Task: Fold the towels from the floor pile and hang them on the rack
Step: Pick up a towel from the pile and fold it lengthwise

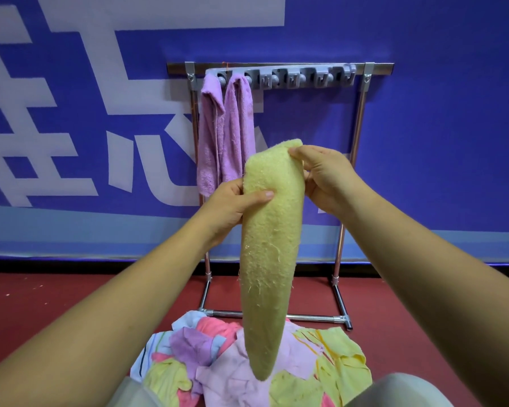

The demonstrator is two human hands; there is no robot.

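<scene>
A folded yellow towel [269, 254] hangs long and narrow in front of me. My left hand [232, 205] grips its upper part from the left, thumb across the front. My right hand [325, 177] pinches the top fold from the right. Behind it stands a metal rack [362, 92] with a grey hook strip [300, 77]. Two purple towels [224, 130] hang from the strip's left hooks. The floor pile [218, 365] of mixed yellow, pink, purple and striped towels lies below, partly hidden by the yellow towel.
The rack stands on a red floor [56, 304] against a blue wall banner [438, 142] with white characters. Hooks on the strip's middle and right hold nothing. My knees in grey cloth [400, 392] frame the pile at the bottom.
</scene>
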